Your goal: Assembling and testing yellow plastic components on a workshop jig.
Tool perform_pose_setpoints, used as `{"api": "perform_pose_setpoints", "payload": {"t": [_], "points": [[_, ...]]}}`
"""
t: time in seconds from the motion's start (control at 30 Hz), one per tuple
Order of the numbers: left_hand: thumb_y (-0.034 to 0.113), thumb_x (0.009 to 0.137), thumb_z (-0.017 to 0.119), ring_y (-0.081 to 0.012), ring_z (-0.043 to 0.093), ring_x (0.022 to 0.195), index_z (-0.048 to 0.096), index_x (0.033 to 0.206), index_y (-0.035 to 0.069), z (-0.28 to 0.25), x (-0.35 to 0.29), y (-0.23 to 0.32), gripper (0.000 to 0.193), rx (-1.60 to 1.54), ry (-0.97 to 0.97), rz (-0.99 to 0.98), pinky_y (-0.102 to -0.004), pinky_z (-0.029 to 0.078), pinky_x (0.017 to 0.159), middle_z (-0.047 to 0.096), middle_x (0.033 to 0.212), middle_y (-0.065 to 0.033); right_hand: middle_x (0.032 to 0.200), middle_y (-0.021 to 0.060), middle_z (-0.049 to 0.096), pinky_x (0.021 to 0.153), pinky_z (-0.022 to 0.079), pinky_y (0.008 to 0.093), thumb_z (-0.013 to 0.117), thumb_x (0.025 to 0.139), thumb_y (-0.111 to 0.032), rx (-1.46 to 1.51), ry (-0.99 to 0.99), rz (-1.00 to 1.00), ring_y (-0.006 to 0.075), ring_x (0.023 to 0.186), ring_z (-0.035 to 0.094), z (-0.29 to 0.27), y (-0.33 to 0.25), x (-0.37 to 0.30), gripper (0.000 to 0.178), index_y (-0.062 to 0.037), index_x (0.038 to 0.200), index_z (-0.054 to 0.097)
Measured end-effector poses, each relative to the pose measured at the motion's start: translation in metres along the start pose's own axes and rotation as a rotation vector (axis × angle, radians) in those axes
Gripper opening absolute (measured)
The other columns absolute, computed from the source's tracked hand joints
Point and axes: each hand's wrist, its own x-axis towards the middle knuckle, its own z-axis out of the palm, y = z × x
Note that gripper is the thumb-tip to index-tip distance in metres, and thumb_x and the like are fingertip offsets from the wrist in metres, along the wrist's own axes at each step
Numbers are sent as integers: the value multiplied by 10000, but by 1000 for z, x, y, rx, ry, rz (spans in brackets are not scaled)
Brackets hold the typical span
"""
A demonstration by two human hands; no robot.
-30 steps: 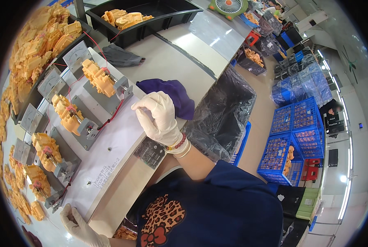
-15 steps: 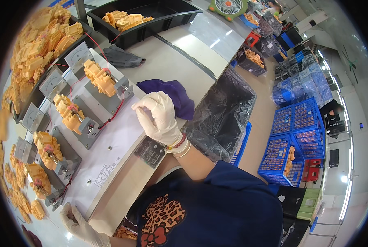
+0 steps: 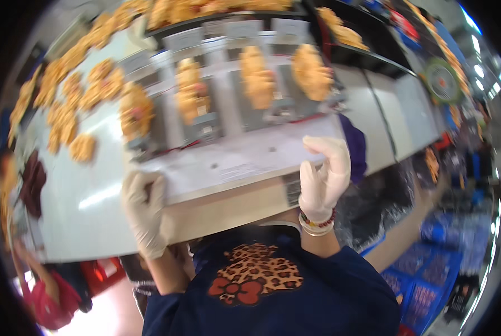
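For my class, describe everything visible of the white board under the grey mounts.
The white board looks smooth and stiff and lies flat on the table. Four grey mounts stand in a row across it, each bearing an orange part. Nearer the front are two dark studs and blurred print. The left hand is by its front-left corner, the right hand by its right end; contact is unclear.

Showing white on the gloved left hand (image 3: 144, 211) and gloved right hand (image 3: 327, 178), pale orange on the moulded parts (image 3: 256, 78), grey on the mounts (image 3: 205, 129); bearing black-on-tan leopard print (image 3: 267, 264) and a red bow (image 3: 237, 289) on the navy shirt (image 3: 340, 297); showing purple on the cloth (image 3: 358, 148).
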Motion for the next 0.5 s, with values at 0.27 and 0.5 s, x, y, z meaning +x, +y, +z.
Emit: {"api": "perform_pose_setpoints", "payload": {"t": [0.27, 0.5], "points": [[42, 862, 675, -232, 567, 809, 668, 923, 18, -25, 9, -11, 66, -75, 57, 48, -334, 463, 773, 606, 845, -86, 1151, 158, 617, 927, 486, 344, 648, 792, -32, 530, -555, 101, 242, 1040, 605, 113, -71, 4, 521, 20, 1302, 554], [302, 934, 649, -342, 627, 1047, 640, 1244, 114, -53, 82, -18, 363, 122, -158, 516, -442, 499, 847, 655, 1122, -186, 1113, 137, 594, 918, 479, 386, 634, 718, -64, 479, -512, -1, 262, 1003, 581, 159, -80, -13, 620, -4, 1328, 538]]}}
